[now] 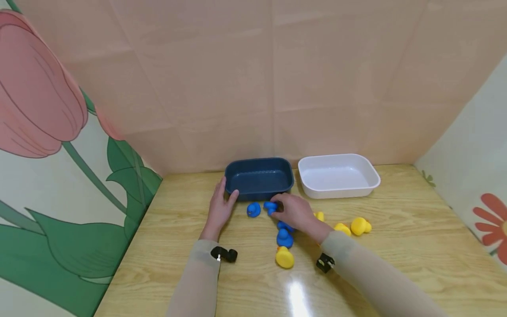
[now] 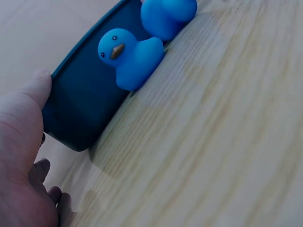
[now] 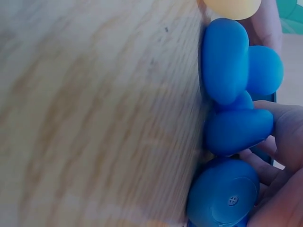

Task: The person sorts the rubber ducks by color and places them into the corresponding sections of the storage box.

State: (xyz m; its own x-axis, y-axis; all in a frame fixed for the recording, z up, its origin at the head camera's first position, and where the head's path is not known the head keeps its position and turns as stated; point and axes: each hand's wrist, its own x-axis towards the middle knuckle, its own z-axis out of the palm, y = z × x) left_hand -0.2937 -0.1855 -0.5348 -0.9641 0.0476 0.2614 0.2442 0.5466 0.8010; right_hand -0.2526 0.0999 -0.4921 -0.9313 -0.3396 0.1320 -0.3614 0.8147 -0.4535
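Note:
My right hand (image 1: pixel 295 211) pinches a blue rubber duck (image 1: pixel 270 206) just in front of the dark blue tray (image 1: pixel 259 193). My left hand (image 1: pixel 218 210) rests against the tray's front left corner, its fingers along the side and the thumb at the front. Another blue duck (image 1: pixel 253 210), facing the left wrist camera, sits between the hands. Two more blue ducks, one partly hidden (image 1: pixel 286 226) and one nearer (image 1: pixel 284 238), lie below the right hand. In the right wrist view, a blue duck (image 3: pixel 222 194) shows its underside close to the fingers.
A white tray (image 1: pixel 338 193) stands right of the dark blue one. A yellow duck (image 1: pixel 284 258) lies tipped over nearest me. More yellow ducks (image 1: pixel 359 226) are on the wooden table (image 1: pixel 166 246) near the right forearm, some partly covered. A pink backdrop rises behind the trays.

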